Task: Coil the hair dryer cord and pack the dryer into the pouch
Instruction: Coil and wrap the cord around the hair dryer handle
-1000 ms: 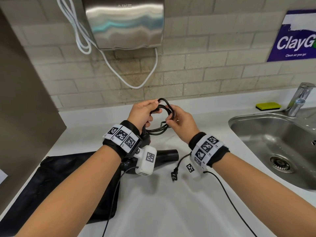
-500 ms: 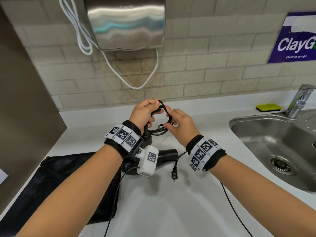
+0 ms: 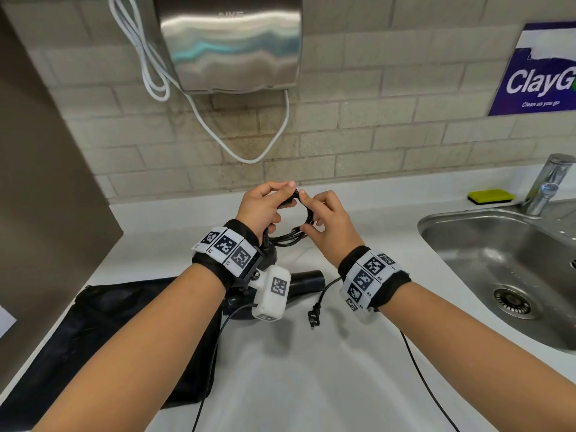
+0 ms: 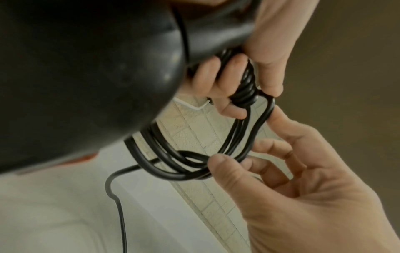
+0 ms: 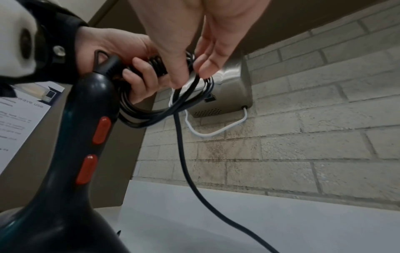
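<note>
A black hair dryer (image 3: 307, 280) with red buttons (image 5: 101, 130) stands on the white counter, its handle up under my left wrist. My left hand (image 3: 265, 207) grips a bundle of black cord loops (image 4: 244, 92) at the handle's top. My right hand (image 3: 324, 219) pinches the loops (image 4: 194, 164) between thumb and fingers on the right side of the coil (image 3: 307, 213). The loose tail runs down to the plug (image 3: 313, 318), which lies on the counter. A black pouch (image 3: 103, 332) lies flat at the left, partly under my left forearm.
A steel sink (image 3: 498, 269) with a tap (image 3: 548, 182) sits at the right, a yellow-green sponge (image 3: 491, 196) behind it. A wall hand dryer (image 3: 230, 42) with a white cable (image 3: 249, 157) hangs above. A brown panel (image 3: 46, 182) closes the left side.
Both hands rose a little with the coil and drew closer together. The loops look tighter, and the right fingers shifted round to the coil's right side. The plug slid slightly.
</note>
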Available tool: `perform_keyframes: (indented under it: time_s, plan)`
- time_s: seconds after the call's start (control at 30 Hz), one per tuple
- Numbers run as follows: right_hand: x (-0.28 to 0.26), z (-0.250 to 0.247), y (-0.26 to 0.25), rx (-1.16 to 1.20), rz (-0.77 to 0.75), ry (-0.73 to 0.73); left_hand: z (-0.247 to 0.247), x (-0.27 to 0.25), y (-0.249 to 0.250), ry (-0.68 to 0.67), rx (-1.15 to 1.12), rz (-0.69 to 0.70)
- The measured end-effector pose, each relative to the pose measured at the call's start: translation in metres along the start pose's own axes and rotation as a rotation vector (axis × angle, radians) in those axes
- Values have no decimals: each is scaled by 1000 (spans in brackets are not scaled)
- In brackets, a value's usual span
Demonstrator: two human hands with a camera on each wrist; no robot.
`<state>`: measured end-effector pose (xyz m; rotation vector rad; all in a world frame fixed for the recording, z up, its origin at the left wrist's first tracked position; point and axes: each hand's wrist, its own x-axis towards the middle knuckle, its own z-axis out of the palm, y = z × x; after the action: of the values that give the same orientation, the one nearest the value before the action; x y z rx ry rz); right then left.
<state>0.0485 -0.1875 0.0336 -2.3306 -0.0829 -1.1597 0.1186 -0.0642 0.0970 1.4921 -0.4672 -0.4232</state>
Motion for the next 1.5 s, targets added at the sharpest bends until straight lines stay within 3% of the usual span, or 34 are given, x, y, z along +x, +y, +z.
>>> perform_keyframes:
  time_s: [0.2,0.33,0.43,0.53,0.67,0.83,1.0,1.13,1.37,1.5]
  plan:
    - [0,-2,4,37,-40,-43,0,-1,3,-18,49,-12]
    - [9,-13,1,172,214,-70,0,-5,4,-73,99,-12]
    - [14,-17,3,249,350,-223,-1,-7,4,-147,164,-10]
    - [14,-15,7,417,389,-369,1,-8,5,-211,209,-12]
    - [10,-10,6,583,420,-344,0,-9,5,-224,211,-1]
    - [11,-8,4,596,446,-327,1,-11,5,-176,206,5]
    - [12,-11,2,615,513,-426,-3,-10,6,-180,219,-9]
    - [16,-16,6,828,637,-463,-11,-9,9,-169,219,-24]
    - [14,-23,12,589,479,-567,-20,-6,11,-171,238,-24]
    - [20,-28,17,502,492,-566,-26,-6,12,-182,223,-26]
